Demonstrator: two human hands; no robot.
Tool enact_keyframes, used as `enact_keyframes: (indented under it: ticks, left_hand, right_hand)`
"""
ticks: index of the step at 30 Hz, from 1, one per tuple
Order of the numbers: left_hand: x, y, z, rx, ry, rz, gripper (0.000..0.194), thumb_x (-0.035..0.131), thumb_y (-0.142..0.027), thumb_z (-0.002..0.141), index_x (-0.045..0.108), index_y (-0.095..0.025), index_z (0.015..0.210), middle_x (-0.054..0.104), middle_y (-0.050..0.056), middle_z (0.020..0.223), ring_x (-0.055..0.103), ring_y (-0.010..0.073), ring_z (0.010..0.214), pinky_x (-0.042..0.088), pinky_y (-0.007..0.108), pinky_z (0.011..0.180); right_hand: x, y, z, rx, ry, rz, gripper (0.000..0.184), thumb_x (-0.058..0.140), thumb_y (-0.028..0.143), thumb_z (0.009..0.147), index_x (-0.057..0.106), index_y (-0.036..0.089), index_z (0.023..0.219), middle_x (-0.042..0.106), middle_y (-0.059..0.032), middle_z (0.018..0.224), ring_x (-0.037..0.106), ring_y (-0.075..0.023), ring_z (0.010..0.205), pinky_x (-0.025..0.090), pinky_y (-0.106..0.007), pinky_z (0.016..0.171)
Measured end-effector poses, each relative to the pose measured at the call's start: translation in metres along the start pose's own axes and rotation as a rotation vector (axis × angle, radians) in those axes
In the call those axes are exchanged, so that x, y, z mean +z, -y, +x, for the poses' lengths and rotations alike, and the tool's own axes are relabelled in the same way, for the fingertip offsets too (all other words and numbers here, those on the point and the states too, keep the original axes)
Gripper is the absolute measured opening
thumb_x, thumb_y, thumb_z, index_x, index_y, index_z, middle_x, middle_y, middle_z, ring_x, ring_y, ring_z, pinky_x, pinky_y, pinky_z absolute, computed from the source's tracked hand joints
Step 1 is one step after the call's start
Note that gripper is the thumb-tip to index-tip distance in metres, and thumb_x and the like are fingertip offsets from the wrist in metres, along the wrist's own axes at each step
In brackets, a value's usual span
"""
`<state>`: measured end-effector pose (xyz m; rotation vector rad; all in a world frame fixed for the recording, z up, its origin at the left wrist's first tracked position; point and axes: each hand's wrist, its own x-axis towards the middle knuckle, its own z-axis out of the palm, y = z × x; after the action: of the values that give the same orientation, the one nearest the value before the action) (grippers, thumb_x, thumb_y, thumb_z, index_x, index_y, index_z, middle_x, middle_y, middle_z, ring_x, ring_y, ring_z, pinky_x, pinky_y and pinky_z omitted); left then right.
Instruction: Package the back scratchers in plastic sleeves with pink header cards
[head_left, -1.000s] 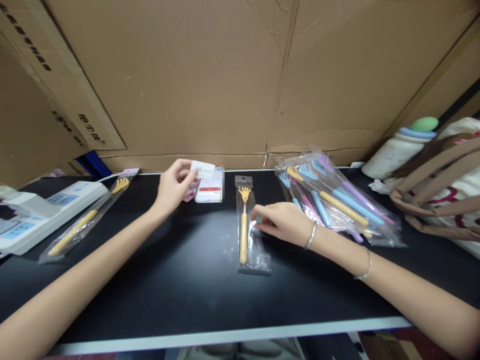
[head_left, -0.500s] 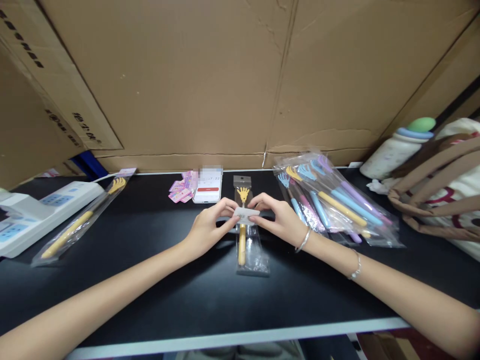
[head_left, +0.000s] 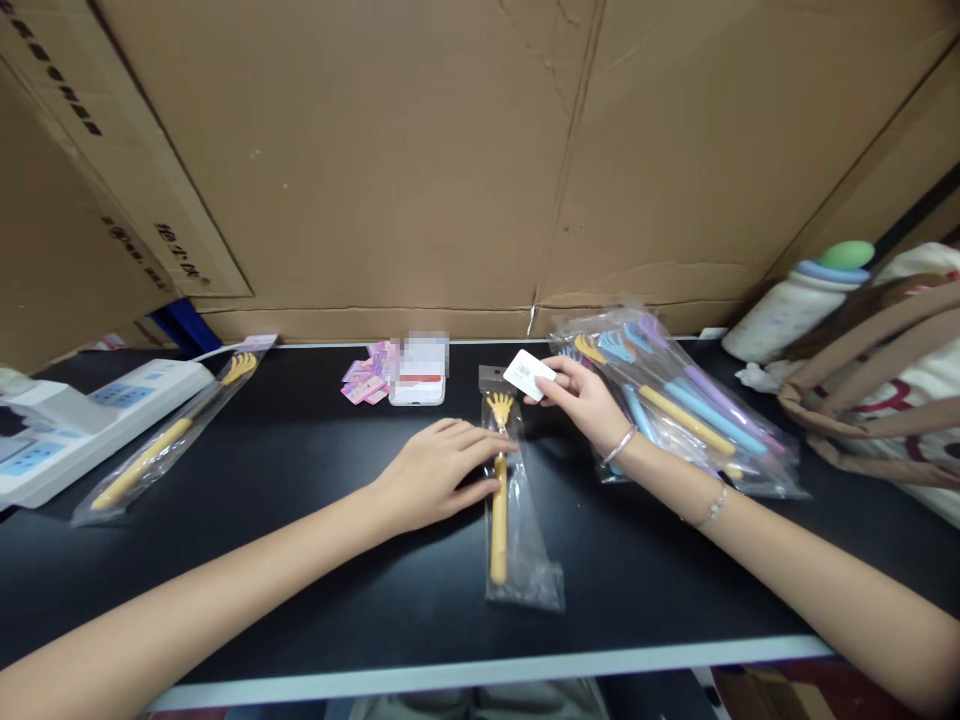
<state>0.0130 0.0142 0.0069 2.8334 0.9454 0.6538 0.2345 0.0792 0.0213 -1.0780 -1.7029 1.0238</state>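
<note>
A yellow hand-shaped back scratcher in a clear bag (head_left: 501, 520) lies on the black table (head_left: 300, 580). My left hand (head_left: 439, 473) rests flat on the bag, fingers stretched out over its upper part. My right hand (head_left: 583, 400) is raised just right of the bag's top and pinches a small white label (head_left: 529, 374) between thumb and fingers. Bracelets sit on that wrist.
A pile of bagged scratchers in blue, purple and yellow (head_left: 675, 400) lies at the right. A phone (head_left: 420, 375) and pink stickers (head_left: 364, 378) sit at the back. Another bagged yellow scratcher (head_left: 169, 440) and a white power strip (head_left: 82, 425) are left. A bottle (head_left: 795, 300) and bag (head_left: 892, 390) stand far right.
My left hand brought the white label to the bag, both hands held it there, then my right hand lifted it up and right. My left hand now lies flat on the bag, which shifted nearer.
</note>
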Motion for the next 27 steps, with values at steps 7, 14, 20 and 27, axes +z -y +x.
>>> enact_keyframes:
  ticks: [7,14,20,27]
  left_hand:
    - [-0.002,-0.008,0.009,0.032,-0.048,0.061,0.03,0.045,-0.031,0.091,0.051,-0.024,0.119,0.067,0.002,0.101,0.063,0.016,0.088,0.046,0.029,0.077]
    - [-0.006,0.041,0.05,-0.142,-0.058,0.071,0.036,0.043,-0.038,0.091,0.05,-0.02,0.122,0.06,0.006,0.119,0.054,0.0207,0.109,0.044,0.033,0.089]
    - [0.002,0.061,0.075,-0.231,0.101,0.112,0.031,0.047,-0.039,0.088,0.056,-0.026,0.115,0.065,0.002,0.105,0.057,0.0209,0.099,0.045,0.03,0.077]
    - [0.002,0.063,0.081,-0.245,0.105,0.138,0.022,0.05,-0.03,0.086,0.061,-0.026,0.104,0.064,0.001,0.098,0.058,0.0192,0.094,0.042,0.025,0.068]
  right_hand:
    - [-0.001,-0.008,0.002,0.131,-0.04,0.15,0.037,0.063,0.037,0.075,0.051,0.017,0.104,0.07,-0.0034,0.077,0.069,-0.0166,0.075,0.055,-0.031,0.072]
    - [-0.007,-0.009,0.008,0.211,-0.106,0.218,0.031,0.064,0.029,0.077,0.054,0.017,0.103,0.07,-0.0038,0.074,0.068,-0.0129,0.069,0.057,-0.026,0.069]
    - [-0.015,-0.013,0.013,0.243,-0.152,0.282,0.028,0.065,0.027,0.078,0.056,0.017,0.102,0.07,-0.0027,0.071,0.067,-0.0101,0.063,0.057,-0.021,0.066]
    - [-0.015,-0.014,0.014,0.221,-0.126,0.332,0.022,0.062,0.018,0.08,0.058,0.016,0.101,0.07,-0.0028,0.068,0.065,-0.008,0.059,0.055,-0.015,0.061]
